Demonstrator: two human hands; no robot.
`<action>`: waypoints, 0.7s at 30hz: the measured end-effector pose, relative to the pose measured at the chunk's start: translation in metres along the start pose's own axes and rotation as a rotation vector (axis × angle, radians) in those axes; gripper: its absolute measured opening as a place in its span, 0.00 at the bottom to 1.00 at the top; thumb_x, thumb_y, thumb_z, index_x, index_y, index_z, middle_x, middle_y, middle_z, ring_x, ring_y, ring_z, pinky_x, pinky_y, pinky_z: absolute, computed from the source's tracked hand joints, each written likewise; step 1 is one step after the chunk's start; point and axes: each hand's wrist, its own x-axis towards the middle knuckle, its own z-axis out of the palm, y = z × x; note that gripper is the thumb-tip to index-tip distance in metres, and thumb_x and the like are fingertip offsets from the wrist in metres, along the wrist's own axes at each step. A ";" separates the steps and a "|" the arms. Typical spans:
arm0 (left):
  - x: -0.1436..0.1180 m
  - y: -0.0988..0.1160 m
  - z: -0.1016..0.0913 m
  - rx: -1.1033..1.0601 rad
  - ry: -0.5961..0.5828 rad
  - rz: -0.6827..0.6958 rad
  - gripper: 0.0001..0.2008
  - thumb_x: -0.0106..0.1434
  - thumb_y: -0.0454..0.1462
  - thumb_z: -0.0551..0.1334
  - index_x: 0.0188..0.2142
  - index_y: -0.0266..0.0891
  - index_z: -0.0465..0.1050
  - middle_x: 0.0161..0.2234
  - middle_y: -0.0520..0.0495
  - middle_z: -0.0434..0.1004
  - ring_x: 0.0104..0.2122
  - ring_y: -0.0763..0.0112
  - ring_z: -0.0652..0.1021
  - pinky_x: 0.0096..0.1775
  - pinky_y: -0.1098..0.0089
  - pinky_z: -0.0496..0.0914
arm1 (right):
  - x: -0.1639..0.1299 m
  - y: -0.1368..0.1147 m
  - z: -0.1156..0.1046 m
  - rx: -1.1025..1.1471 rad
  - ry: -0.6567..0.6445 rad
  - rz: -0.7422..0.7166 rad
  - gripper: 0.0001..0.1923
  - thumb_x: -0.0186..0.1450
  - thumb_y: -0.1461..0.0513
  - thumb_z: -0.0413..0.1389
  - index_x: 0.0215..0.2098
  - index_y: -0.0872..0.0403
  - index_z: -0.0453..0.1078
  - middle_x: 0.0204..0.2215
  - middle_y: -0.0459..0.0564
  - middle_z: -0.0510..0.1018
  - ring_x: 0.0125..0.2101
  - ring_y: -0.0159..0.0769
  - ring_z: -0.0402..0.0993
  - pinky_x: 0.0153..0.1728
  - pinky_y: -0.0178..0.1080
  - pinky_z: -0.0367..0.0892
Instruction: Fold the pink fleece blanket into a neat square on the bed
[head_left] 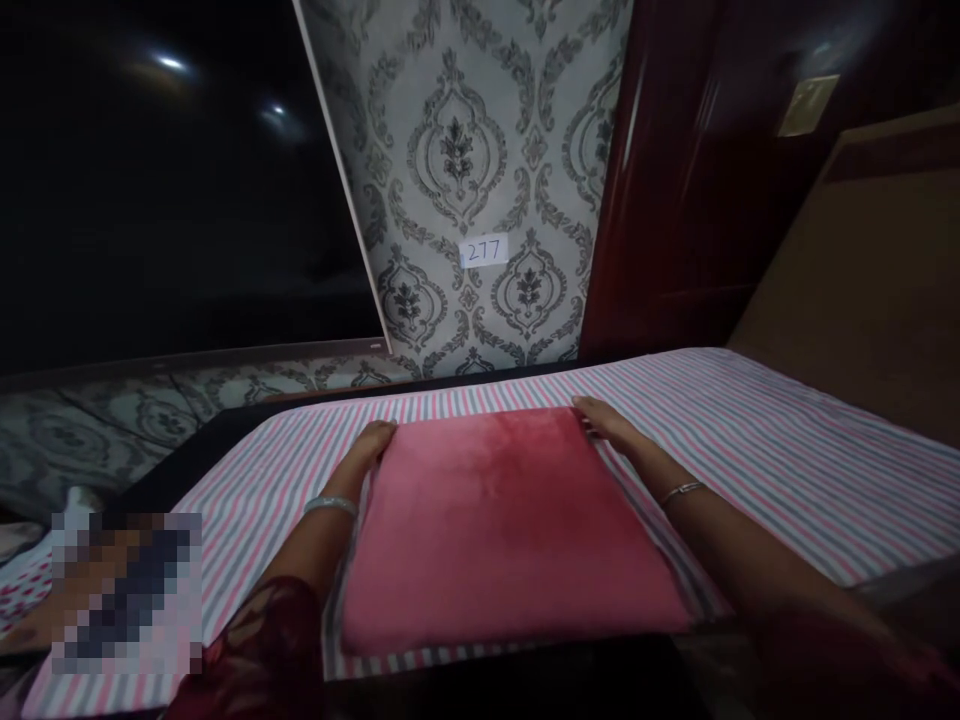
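A folded pink blanket (502, 530), smooth and roughly square, lies in front of me on a striped cloth (750, 440). Its right part looks darker red. My left hand (375, 440) is closed at the blanket's far left corner, some of its fingers hidden by the edge. At the far right corner, my right hand (602, 420) holds the edge, with its fingers curled there. A pale bangle (330, 505) circles my left wrist, and a thin silver bracelet (682, 490) my right.
Behind the striped cloth stands a patterned wall with a paper label (484, 250) reading 277. A large dark screen (180, 200) fills the upper left. To the right is a big cardboard box (870, 290). A pixelated patch (127, 593) hides something at the lower left.
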 end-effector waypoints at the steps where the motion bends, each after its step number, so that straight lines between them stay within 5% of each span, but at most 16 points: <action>1: 0.003 0.006 0.003 0.042 -0.011 0.009 0.18 0.69 0.45 0.58 0.51 0.35 0.73 0.50 0.38 0.77 0.51 0.53 0.78 0.51 0.52 0.72 | 0.000 -0.009 0.001 -0.033 0.025 -0.042 0.26 0.70 0.53 0.44 0.56 0.59 0.70 0.54 0.63 0.76 0.53 0.50 0.73 0.54 0.50 0.67; 4: 0.001 0.042 0.026 0.154 -0.070 0.157 0.21 0.69 0.42 0.54 0.57 0.35 0.71 0.59 0.34 0.72 0.61 0.51 0.70 0.60 0.55 0.64 | -0.008 -0.046 0.022 -0.261 0.037 -0.287 0.27 0.70 0.56 0.45 0.64 0.55 0.64 0.65 0.57 0.65 0.65 0.49 0.59 0.64 0.49 0.55; 6: -0.011 0.069 0.053 0.195 -0.139 0.306 0.25 0.68 0.42 0.55 0.62 0.37 0.66 0.65 0.37 0.66 0.64 0.56 0.67 0.63 0.59 0.60 | -0.019 -0.068 0.049 -0.483 -0.013 -0.424 0.27 0.70 0.59 0.42 0.66 0.56 0.62 0.66 0.57 0.65 0.64 0.49 0.59 0.64 0.52 0.53; 9: -0.034 0.092 0.094 0.257 -0.189 0.420 0.27 0.68 0.41 0.53 0.65 0.38 0.64 0.67 0.39 0.61 0.67 0.55 0.61 0.66 0.52 0.52 | -0.035 -0.080 0.087 -0.691 -0.018 -0.440 0.25 0.71 0.62 0.41 0.61 0.55 0.67 0.61 0.59 0.71 0.60 0.51 0.64 0.61 0.56 0.53; 12: -0.050 0.089 0.118 0.367 -0.162 0.463 0.27 0.71 0.41 0.48 0.66 0.35 0.60 0.68 0.36 0.59 0.68 0.53 0.58 0.67 0.47 0.48 | -0.043 -0.069 0.108 -0.751 0.032 -0.418 0.22 0.71 0.62 0.41 0.55 0.55 0.71 0.54 0.60 0.76 0.56 0.52 0.67 0.59 0.57 0.53; 16: -0.048 0.072 0.119 0.485 -0.137 0.505 0.28 0.73 0.46 0.44 0.68 0.39 0.57 0.69 0.38 0.58 0.68 0.54 0.58 0.66 0.48 0.50 | -0.041 -0.052 0.113 -0.733 0.040 -0.432 0.22 0.72 0.62 0.40 0.58 0.55 0.69 0.55 0.60 0.76 0.56 0.51 0.66 0.58 0.56 0.51; 21: -0.018 0.035 0.081 0.483 -0.217 0.325 0.31 0.71 0.53 0.46 0.67 0.43 0.60 0.68 0.40 0.60 0.68 0.49 0.57 0.66 0.43 0.44 | -0.039 -0.052 0.111 -0.719 0.032 -0.414 0.22 0.73 0.62 0.40 0.59 0.55 0.68 0.54 0.60 0.76 0.55 0.49 0.67 0.58 0.54 0.50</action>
